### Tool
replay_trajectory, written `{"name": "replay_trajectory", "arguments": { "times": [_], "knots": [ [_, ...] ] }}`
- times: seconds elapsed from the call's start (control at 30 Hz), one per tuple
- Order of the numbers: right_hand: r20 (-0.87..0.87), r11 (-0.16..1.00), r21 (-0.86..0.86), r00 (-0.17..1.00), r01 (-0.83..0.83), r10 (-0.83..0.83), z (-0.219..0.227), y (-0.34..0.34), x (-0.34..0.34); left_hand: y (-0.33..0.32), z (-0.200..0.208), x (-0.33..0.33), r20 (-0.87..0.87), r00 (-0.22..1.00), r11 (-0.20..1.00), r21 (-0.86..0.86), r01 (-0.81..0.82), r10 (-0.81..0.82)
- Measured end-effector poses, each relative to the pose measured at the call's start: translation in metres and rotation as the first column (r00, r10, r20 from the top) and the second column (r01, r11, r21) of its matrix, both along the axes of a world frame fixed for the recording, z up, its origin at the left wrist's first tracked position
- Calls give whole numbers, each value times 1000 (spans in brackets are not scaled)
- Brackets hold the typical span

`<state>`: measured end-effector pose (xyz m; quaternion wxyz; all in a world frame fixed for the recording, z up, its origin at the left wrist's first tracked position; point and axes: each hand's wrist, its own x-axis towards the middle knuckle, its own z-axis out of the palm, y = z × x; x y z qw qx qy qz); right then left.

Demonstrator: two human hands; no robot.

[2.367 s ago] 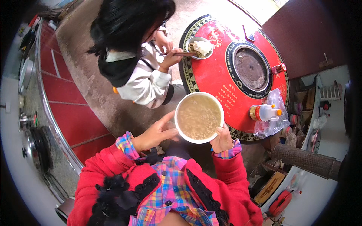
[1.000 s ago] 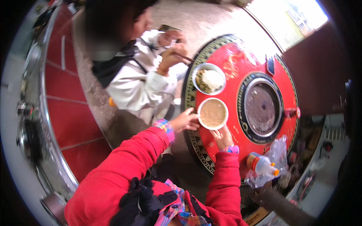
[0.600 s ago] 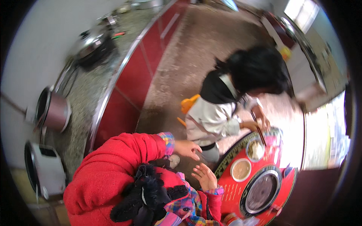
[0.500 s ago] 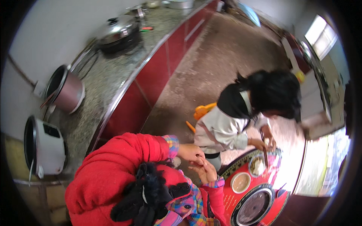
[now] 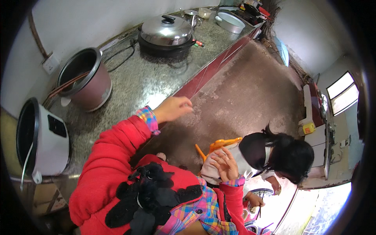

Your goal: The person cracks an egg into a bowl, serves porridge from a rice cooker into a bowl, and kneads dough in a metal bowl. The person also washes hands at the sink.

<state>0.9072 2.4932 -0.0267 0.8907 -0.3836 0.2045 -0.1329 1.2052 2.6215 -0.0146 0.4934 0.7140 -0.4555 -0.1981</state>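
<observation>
Right hand (image 5: pixel 226 163) held open, fingers spread, empty, well right of counter (image 5: pixel 133 88); person in white jacket (image 5: pixel 254 152) partly overlapped. Left hand (image 5: pixel 173 109) held loosely bent, nothing seen gripped, by counter's front edge. Pink cooker (image 5: pixel 96 88), chopsticks (image 5: pixel 70 83) leaned inside, stood on counter; lidded pan (image 5: pixel 166 37) farther along. Left sleeve (image 5: pixel 113 145) best kept clear of counter edge.

We can read no words, numbers or signs here. On the white cooker (image 5: pixel 53 139), at the near left corner of the countertop (image 5: pixel 135 88), the dark panel (image 5: pixel 57 125) shows us nothing legible. Any print on the yellow item (image 5: pixel 308 128) beside the white cabinet (image 5: pixel 316 137) is too small.
</observation>
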Motion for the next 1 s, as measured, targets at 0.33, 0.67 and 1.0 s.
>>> {"name": "replay_trajectory", "arguments": {
  "times": [0.33, 0.67, 1.0],
  "knots": [
    [-172, 911, 252, 941, 328, -291, -32, -24, 72, -41, 74, 174, 157, 938, 944, -169, -282, 308],
    [-110, 977, 207, 994, 50, -27, -35, -127, 212, -93, 108, 298, 659, 573, 808, -90, -583, 487],
    [-108, 957, -194, 975, -214, 196, 25, -230, 331, -146, 96, 371, 708, 572, 543, 312, -780, 414]
  ]
}}
